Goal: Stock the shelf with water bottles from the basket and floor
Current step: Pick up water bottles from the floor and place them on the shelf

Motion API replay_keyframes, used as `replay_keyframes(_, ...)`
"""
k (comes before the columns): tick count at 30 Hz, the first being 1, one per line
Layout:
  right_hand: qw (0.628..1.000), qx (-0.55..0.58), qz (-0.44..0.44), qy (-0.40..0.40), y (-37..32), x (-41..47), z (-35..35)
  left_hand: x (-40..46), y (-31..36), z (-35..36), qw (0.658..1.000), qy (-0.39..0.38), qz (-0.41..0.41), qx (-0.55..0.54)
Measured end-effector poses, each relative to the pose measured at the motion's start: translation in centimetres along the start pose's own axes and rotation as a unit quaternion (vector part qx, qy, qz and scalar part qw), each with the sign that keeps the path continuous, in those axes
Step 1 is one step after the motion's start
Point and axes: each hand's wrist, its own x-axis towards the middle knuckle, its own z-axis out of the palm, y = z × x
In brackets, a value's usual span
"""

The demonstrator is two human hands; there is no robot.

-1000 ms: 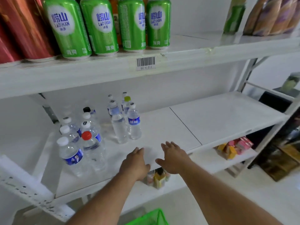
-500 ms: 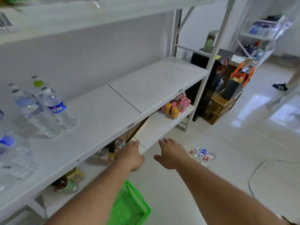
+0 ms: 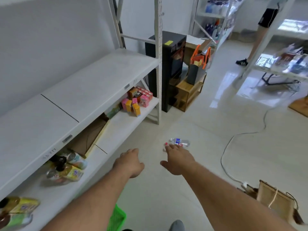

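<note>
Clear water bottles [image 3: 179, 142] with blue and red labels lie on the pale floor, just beyond my right hand's fingertips. My right hand [image 3: 179, 160] is stretched forward and down toward them, fingers apart, holding nothing. My left hand [image 3: 129, 162] hangs beside it over the floor, loosely curled and empty. A corner of the green basket [image 3: 116, 219] shows at the bottom, under my left forearm. The white middle shelf [image 3: 80, 97] runs along the left; the stocked bottles on it are out of view.
The lower shelf [image 3: 123, 129] holds small pink and orange boxes [image 3: 135, 101], a cardboard box [image 3: 90, 137] and jars [image 3: 66, 167]. A white cable [image 3: 233, 135] snakes across the floor. A paper bag [image 3: 276, 200] stands at right; a person's leg [image 3: 256, 39] is far right.
My view has swung right and down from the shelf with the stocked bottles to the floor. Both hands left the shelf edge and now reach toward the bottles lying on the floor.
</note>
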Motion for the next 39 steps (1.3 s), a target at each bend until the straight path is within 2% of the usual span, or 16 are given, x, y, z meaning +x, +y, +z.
replay_keyframes(8, 0.999, 0.014, 0.042, -0.011, 6.7, 2.3, -2.0, 4.4, 5.4, -0.5, 1.000, -0.015, 0.008, -0.014)
replay_keyframes(15, 0.998, -0.012, 0.051, -0.037, 10.4, 8.6, -4.3, 12.6, 7.4, -1.6, 0.998, -0.030, -0.001, -0.050)
replay_keyframes(20, 0.997, -0.052, 0.036, -0.053, 11.5, 15.4, -7.2, 19.5, 8.4, -3.2, 0.996, -0.028, -0.007, -0.081)
replay_keyframes(27, 0.994, -0.071, 0.015, -0.083, 11.5, 21.7, -10.5, 24.9, 8.8, -7.0, 0.992, -0.033, -0.034, -0.114)
replay_keyframes(33, 0.988, -0.101, -0.020, -0.118, 12.7, 26.2, -11.9, 27.1, 8.8, -7.6, 0.980, -0.035, -0.086, -0.178)
replay_keyframes(39, 0.969, -0.142, -0.098, -0.177, 14.7, 31.6, -11.9, 28.4, 9.5, -5.6, 0.956, -0.039, -0.174, -0.233)
